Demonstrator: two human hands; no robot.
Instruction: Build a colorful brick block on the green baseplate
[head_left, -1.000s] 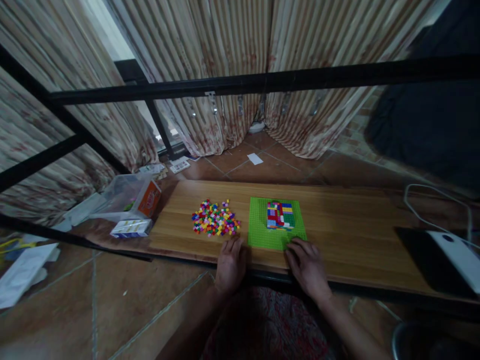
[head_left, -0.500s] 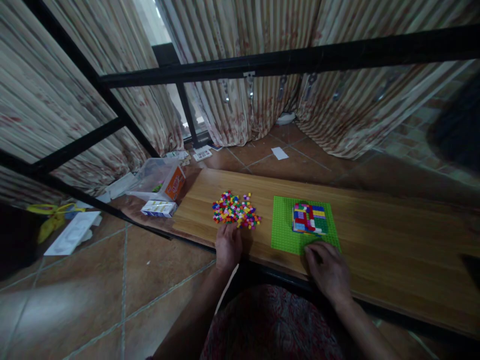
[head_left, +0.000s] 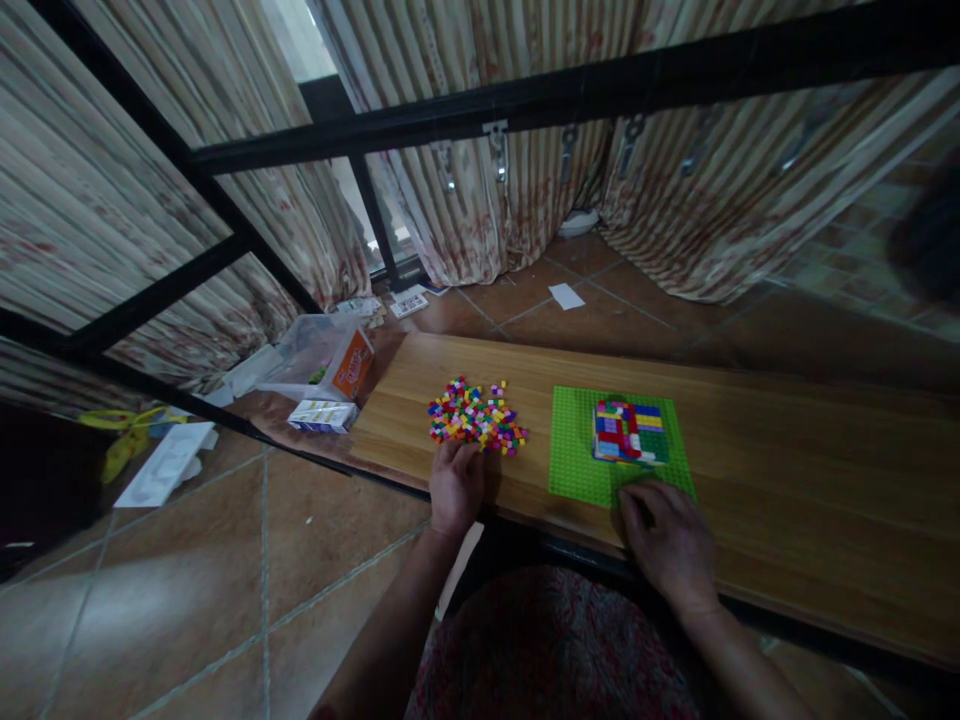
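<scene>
A heap of small multicoloured toy bricks (head_left: 476,412) lies on the wooden table. My left hand (head_left: 456,485) is at the near edge of this heap, its fingers bent and pressed together; whether a brick is between them is hidden. To the right, a green baseplate (head_left: 574,470) carries a low rectangular block of stacked bricks (head_left: 630,432) in red, blue, yellow, purple and white. My right hand (head_left: 670,540) rests over the near edge of the baseplate, just below the stacked bricks. Its fingers are curled towards the thumb, and what they hold, if anything, cannot be made out.
The long wooden table (head_left: 780,480) runs left to right. Beyond its left end stand a clear plastic box (head_left: 300,360) with an orange label and a small white carton (head_left: 323,416). A black metal rail (head_left: 465,110) crosses in front of striped curtains.
The view has shifted slightly, moving the table items a little to the right. Both hands stay at nearly the same places beside the heap and the baseplate.
</scene>
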